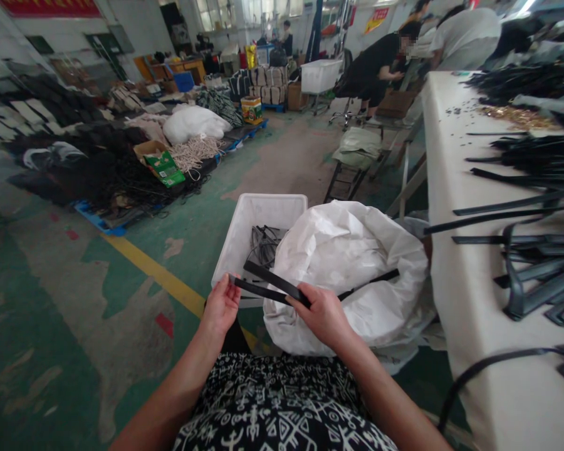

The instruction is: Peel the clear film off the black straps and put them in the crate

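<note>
My right hand (320,311) is closed around black straps (270,275), with two ends sticking out to the left and a strap length running right across the white sack. My left hand (222,305) pinches the tip of the lower strap end between thumb and fingers. Both hands are in front of my body, over the near edge of a white plastic bin (226,247). Inside that bin lies a tangle of dark thin strips (264,244). A large white woven sack (305,235), its mouth open, stands right beside the bin, under my right hand.
On the right, a long cream-covered table (455,156) carries many black straps (540,160) and small gold pieces (517,117). A stool (352,172) with folded cloth stands ahead. Loaded pallets (103,219) lie at left. Co-workers (373,66) work at the back right.
</note>
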`<state>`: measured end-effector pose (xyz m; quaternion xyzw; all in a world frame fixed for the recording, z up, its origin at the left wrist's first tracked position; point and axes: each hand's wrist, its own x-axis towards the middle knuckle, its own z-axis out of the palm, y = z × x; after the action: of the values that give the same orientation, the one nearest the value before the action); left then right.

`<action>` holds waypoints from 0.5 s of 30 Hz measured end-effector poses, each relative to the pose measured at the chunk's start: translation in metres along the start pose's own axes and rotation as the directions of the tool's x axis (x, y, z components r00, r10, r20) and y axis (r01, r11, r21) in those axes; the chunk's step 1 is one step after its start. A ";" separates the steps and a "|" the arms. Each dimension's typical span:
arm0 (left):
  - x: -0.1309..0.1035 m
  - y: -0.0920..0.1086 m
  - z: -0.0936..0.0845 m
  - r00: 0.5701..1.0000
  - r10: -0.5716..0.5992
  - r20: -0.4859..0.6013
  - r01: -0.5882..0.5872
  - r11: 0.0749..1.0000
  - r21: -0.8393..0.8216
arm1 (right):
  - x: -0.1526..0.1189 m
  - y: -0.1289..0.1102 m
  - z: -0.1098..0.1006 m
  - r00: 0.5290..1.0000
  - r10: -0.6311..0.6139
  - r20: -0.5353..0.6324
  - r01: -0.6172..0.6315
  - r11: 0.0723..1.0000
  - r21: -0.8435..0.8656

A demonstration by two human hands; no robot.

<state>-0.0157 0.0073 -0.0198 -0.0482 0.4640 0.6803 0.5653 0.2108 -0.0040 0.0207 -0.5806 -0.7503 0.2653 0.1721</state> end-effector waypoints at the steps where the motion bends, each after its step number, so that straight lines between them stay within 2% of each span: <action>1: -0.003 -0.007 0.000 1.000 -0.013 0.000 0.013 1.000 0.006 | 0.004 -0.005 0.002 1.000 0.012 -0.004 -0.012 0.999 -0.050; 4: -0.014 -0.026 0.005 0.996 -0.082 0.027 0.081 0.996 0.045 | 0.018 -0.022 0.007 0.999 0.018 0.032 -0.014 0.992 -0.124; 6: -0.018 -0.030 0.009 0.990 -0.126 0.064 0.122 0.990 0.067 | 0.027 -0.031 0.008 0.997 -0.004 0.083 0.014 0.993 -0.121; 9: -0.013 -0.020 0.012 0.992 -0.097 0.082 0.091 0.993 0.069 | 0.031 -0.032 -0.001 0.985 -0.065 0.159 0.077 0.994 -0.073; 11: -0.006 -0.007 0.013 0.998 -0.035 0.045 0.032 0.998 0.058 | 0.028 -0.028 -0.009 0.978 -0.095 0.187 0.106 0.993 -0.046; 13: -0.004 0.000 0.015 1.000 0.005 0.025 -0.006 0.999 0.050 | 0.025 -0.026 -0.014 0.981 -0.088 0.173 0.102 0.992 -0.070; 15: -0.009 -0.003 0.017 0.997 -0.010 0.071 0.006 0.999 0.054 | 0.026 -0.029 -0.013 0.988 -0.076 0.133 0.092 0.989 -0.120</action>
<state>-0.0022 0.0122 -0.0065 -0.0106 0.4616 0.6664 0.5854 0.1891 0.0181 0.0470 -0.5400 -0.7987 0.2467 0.0978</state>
